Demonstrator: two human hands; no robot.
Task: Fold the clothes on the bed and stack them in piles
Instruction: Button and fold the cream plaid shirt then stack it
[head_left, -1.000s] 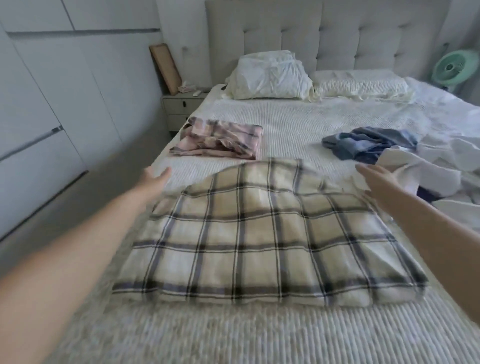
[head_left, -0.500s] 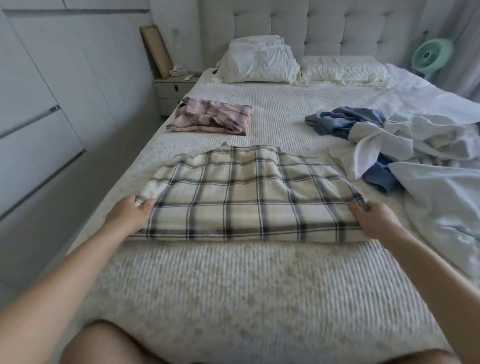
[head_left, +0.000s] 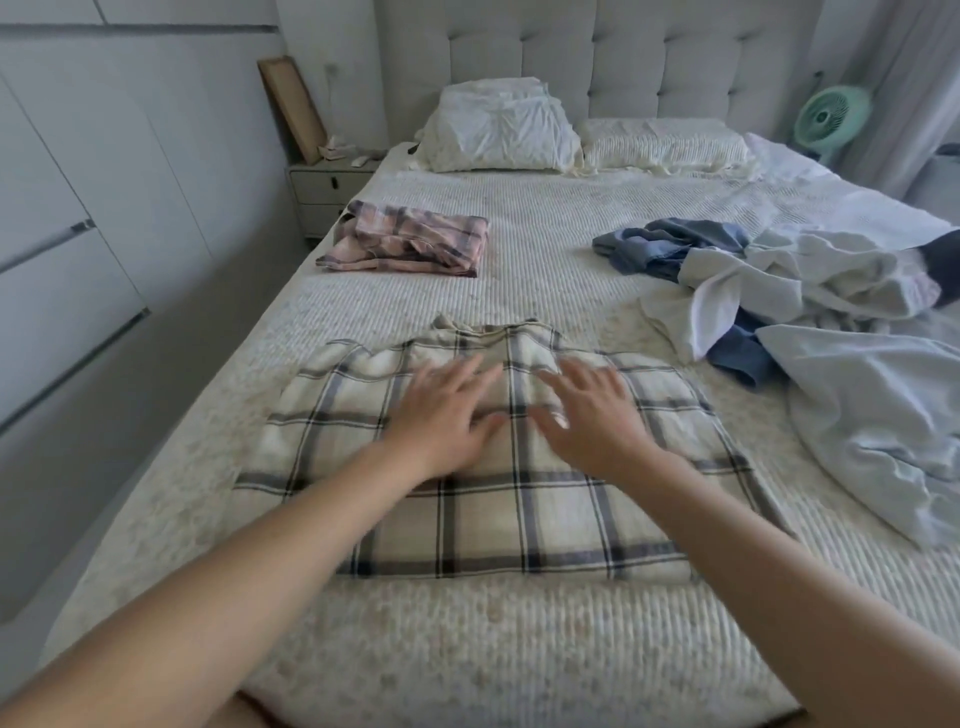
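Both hands flat on the folded plaid garment

Left hand and right hand rest side by side, fingers spread, on the bed; pink plaid pile beyond.

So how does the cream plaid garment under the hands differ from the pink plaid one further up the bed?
The cream plaid garment lies nearer, spread wide and flat; the pink plaid garment sits farther up by the left edge, folded into a smaller, rumpled bundle. The left hand and right hand are over the cream one with fingers spread; nothing touches the pink one. Both are plaid and lie on the bed.
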